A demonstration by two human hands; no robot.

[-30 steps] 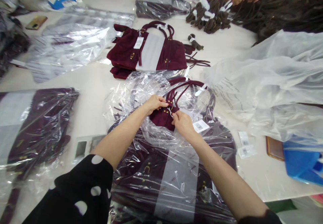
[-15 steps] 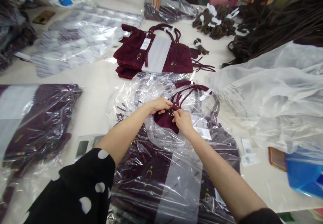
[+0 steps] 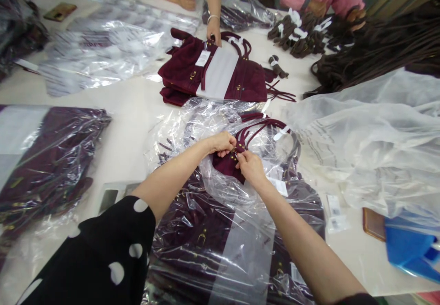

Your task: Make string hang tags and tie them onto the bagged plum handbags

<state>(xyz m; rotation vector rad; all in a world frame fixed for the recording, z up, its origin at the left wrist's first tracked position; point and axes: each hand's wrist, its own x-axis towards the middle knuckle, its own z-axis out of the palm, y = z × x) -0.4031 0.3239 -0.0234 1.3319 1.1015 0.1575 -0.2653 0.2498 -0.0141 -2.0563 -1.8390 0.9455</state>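
1. Burgundy handbag (image 3: 225, 163) is found at the centre of the white table (image 3: 130, 112), its upper edge drawn out of the mouth of a clear plastic bag (image 3: 192, 126), presumably so that the fittings at the handle base can be reached; the rest of it lies under the film.
2. Left hand (image 3: 222, 142) is closed in a pinch on the bag's top edge beside a small gold fitting, and appears to be steadying it.
3. Right hand (image 3: 250, 167) is likewise closed, fingertips pressed together at the same fitting. Something small seems to be gripped there, but what it is cannot be told.
4. The handles (image 3: 261, 126) are seen arched away from the hands, bound with a white wrap, and resting on the film.
5. A white barcode tag (image 3: 281, 187) lies just beside the right wrist, on the plastic.
6. A wrapped handbag (image 3: 206, 236) of the same colour lies beneath the forearms, serving as the work surface.
7. An unwrapped handbag stack (image 3: 213, 71) sits farther up the table, touched at its handles by a co-worker's hand (image 3: 213, 31).
8. Bundled dark straps (image 3: 295, 32) are placed near a second co-worker in pink.
9. Bagged handbags (image 3: 48, 158) lie at the left, well apart.
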